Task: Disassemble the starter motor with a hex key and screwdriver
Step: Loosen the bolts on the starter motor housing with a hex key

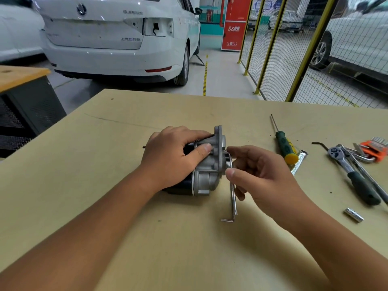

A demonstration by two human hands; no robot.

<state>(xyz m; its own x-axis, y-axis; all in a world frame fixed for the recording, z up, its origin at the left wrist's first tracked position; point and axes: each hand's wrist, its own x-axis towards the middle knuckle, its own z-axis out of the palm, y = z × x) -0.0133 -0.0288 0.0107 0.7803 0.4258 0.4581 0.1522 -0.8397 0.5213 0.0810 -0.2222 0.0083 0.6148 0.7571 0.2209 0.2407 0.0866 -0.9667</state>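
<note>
The starter motor (206, 171), with a black body and a grey cast housing, lies on its side on the tan table (117, 143). My left hand (174, 156) grips it from the left, thumb on the housing. My right hand (258, 175) pinches a silver hex key (233, 194) whose short end sits in the housing's right face; the long arm hangs down toward the table. A second small hex key (227, 220) lies on the table just below. A green and yellow screwdriver (284, 144) lies to the right.
At the right edge lie a ratchet wrench (352, 175), a loose socket (354, 215), a black hex key (320, 144) and an orange hex key set (375, 150). A white car (117, 38) and a yellow mesh fence (273, 49) stand beyond the table.
</note>
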